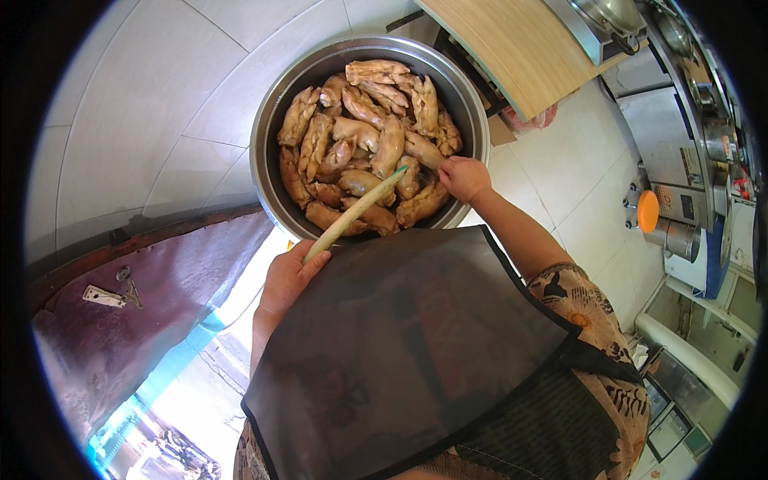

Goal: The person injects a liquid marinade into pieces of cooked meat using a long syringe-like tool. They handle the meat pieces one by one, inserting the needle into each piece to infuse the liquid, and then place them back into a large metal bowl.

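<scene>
A deep metal pot [262, 180] in front of me holds many browned pig's trotters [358, 133], heaped close together. My left hand [294, 270] is wrapped around the lower end of a long pale stick [354, 213]. The stick slants over the near rim, its green tip above the trotters near the middle. My right hand [465, 179] reaches over the pot's right side with fingers curled at the end of one trotter [423, 150]. Its fingertips are partly hidden. A dark apron [408, 348] covers my front and overlaps the pot's near edge.
A tiled wall [150, 102] rises beyond the pot at left. A wood-topped table [510, 54] stands close at the upper right. Farther right are metal kitchen units [660, 129] and an orange round lid [648, 211]. At left is a dark red door panel [162, 300] with a latch.
</scene>
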A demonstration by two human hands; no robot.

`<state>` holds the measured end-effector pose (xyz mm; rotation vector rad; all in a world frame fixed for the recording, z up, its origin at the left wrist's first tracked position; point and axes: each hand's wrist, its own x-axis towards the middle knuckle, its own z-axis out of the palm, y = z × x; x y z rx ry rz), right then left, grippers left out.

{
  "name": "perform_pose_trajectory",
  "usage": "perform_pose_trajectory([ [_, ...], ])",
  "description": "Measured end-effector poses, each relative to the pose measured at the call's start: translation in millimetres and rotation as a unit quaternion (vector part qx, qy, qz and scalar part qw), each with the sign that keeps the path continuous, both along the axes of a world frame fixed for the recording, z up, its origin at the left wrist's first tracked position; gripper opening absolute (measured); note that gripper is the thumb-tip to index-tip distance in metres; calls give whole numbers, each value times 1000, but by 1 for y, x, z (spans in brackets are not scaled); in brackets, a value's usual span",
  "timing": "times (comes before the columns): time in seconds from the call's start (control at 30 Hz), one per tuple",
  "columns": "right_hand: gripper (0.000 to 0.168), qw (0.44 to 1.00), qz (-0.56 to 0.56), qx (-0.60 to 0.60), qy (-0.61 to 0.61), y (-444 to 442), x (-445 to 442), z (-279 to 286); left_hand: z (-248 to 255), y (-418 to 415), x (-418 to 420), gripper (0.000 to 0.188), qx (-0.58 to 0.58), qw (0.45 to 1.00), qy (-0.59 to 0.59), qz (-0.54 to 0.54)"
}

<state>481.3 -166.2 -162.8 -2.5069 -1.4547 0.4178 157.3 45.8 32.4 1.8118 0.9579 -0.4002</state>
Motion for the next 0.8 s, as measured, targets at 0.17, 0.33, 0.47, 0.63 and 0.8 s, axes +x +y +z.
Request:
perform_pose_trajectory([
  [0.17, 22, 1000, 2, 13, -1, 0, 0, -2, 0, 2, -5, 34, 62, 998, 17, -7],
  [0.33, 21, 1000, 3, 4, -7, 0, -1, 1, -16, 9, -21, 34, 90, 995, -1, 33],
  [0.47, 20, 1000, 5, 1, 2, 1, -1, 3, -20, 15, -31, 33, 125, 991, -14, 47],
  [0.63, 19, 1000, 3, 9, 6, 1, -1, 5, -26, 22, -44, 32, 134, 987, -38, 85],
  [0.8, 20, 1000, 2, 13, -1, 0, -1, 3, -19, 27, -47, 32, 118, 987, -5, 107],
])
